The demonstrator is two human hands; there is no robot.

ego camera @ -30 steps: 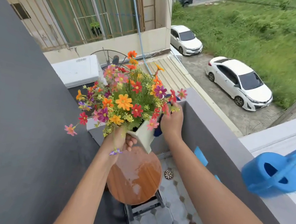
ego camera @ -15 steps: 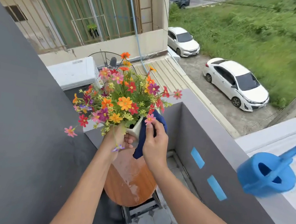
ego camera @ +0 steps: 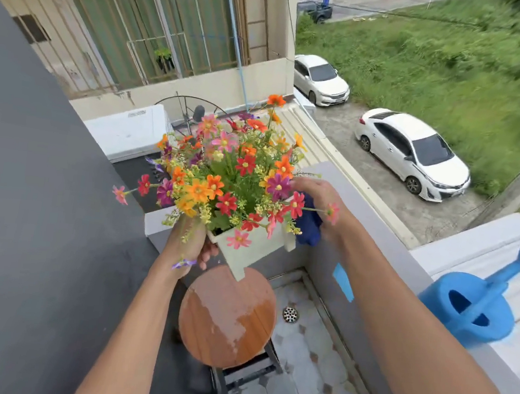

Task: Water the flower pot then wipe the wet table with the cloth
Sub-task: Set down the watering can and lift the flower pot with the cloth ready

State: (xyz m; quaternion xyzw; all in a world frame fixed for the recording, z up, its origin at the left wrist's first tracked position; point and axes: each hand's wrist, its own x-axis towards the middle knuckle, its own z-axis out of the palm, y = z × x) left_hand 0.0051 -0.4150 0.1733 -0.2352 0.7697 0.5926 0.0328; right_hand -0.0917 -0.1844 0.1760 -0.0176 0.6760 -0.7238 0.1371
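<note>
A white square flower pot (ego camera: 254,249) full of bright orange, red and pink flowers is lifted above a small round wooden table (ego camera: 227,317), tilted. My left hand (ego camera: 187,247) grips the pot's left side from below. A dark blue cloth (ego camera: 308,226) is bunched against the pot's right side, and my right hand (ego camera: 318,196) is shut on it, partly hidden behind blossoms. The tabletop below shows a pale wet patch across its middle and right part.
A blue watering can (ego camera: 471,310) stands on the grey balcony ledge (ego camera: 386,235) at the right. A dark wall (ego camera: 27,204) runs along the left. A floor drain (ego camera: 290,314) sits in the tiled floor beside the table. Far below are parked cars and grass.
The pot has risen and tilted further over the table. My right hand, holding the blue cloth, went from the pot's front to its right side.
</note>
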